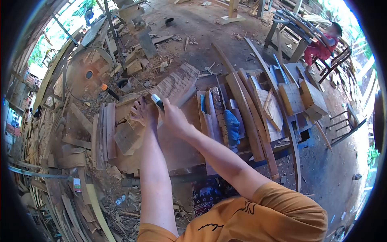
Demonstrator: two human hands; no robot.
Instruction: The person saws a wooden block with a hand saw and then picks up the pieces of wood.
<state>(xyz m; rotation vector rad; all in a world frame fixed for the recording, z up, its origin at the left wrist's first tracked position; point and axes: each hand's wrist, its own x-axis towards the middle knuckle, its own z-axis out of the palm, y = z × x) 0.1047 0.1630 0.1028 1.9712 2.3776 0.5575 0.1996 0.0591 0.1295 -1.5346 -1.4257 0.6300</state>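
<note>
1. Both arms are stretched out over the worktop (pixel 177 149), and the action sits right at the far edge of it, beside a slab of glued-up wooden strips (pixel 175 84).
2. The right hand (pixel 174 119) is closed around a dark-handled tool with a pale blade (pixel 157 103), the blade poking up and away from the body. The grip looks firm; I cannot tell exactly what kind of tool it is.
3. The left hand (pixel 144 113) is spread flat, fingers splayed, pressing down on a smaller carved wood piece (pixel 128 135) that lies just left of the arms. It holds nothing, it pins.
4. The judgement here: the pinning hand sits very close to the blade, so keeping those fingers behind the cutting line matters most.
5. Short, controlled strokes away from the body would suit this, with the wrist locked and the push coming from the forearm.
6. The piece rests on loose boards (pixel 105 135), so steady downward pressure is what stops it sliding.
7. A blue cloth (pixel 231 127) and stacked planks (pixel 250 117) lie to the right, clear of the stroke.
8. Another person in red (pixel 320 46) sits well apart at the back.
</note>
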